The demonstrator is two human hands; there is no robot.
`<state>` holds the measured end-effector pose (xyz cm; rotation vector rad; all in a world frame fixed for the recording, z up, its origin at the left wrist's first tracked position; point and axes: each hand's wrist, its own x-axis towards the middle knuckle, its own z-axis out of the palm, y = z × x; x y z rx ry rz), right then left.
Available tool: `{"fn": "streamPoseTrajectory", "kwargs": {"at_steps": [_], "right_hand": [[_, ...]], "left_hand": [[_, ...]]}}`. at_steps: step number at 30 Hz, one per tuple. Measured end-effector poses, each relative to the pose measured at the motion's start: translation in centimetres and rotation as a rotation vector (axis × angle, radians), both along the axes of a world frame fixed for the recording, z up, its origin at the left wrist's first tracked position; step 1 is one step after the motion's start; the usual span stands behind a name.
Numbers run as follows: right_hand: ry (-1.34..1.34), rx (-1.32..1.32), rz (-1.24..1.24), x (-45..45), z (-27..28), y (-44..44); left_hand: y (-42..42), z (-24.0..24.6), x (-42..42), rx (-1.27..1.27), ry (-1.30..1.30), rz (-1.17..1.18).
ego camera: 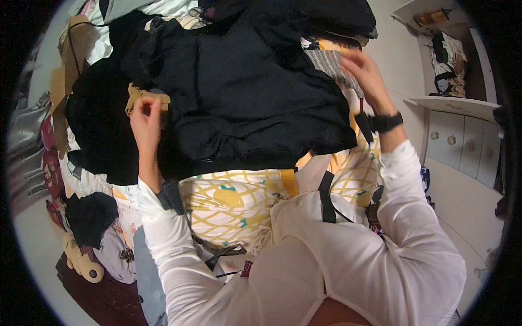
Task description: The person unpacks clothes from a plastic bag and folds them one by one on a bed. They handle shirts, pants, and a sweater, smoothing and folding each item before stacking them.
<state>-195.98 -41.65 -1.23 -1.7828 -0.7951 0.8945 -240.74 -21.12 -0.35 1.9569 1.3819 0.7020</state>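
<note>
A large black garment [244,89] lies spread out in front of me, with folds along its lower edge. My left hand [147,118] is over its left part, with thumb and fingertips pinched on a small tan cloth [136,97]. At the garment's upper right edge is my right hand [363,71], slightly blurred, its fingers at a grey knitted cloth [328,63]; whether they grip it cannot be told. Both wrists wear black bands. Below the black garment, cloth with a yellow lattice and pineapple print [228,199] covers my lap.
Piled clothes surround the black garment. On the right stand an open shelf compartment holding clothes [448,65] and a cabinet front with round knobs [461,136]. A brown cardboard piece [61,89], a black cloth [91,218] and a beige plush toy [83,263] are on the left.
</note>
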Motion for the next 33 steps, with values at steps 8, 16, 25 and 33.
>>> {"fn": "streamPoseTrajectory", "kwargs": {"at_steps": [8,16,25,33], "right_hand": [[0.254,-0.333,-0.171,-3.2,-7.7,-16.0],[0.624,-0.097,-0.137,-5.6,-7.3,-16.3],[0.6,0.106,-0.097,-2.7,0.4,-17.2],[0.863,0.372,-0.016,-3.5,6.2,-18.3]], "left_hand": [[-5.7,-1.3,-3.7,-0.257,0.513,-0.124],[-4.8,-2.9,-3.6,-0.408,0.456,-0.085],[-8.6,2.3,-5.4,-0.933,-0.727,0.36],[-14.9,9.5,-4.4,-1.092,-0.494,0.175]]}}
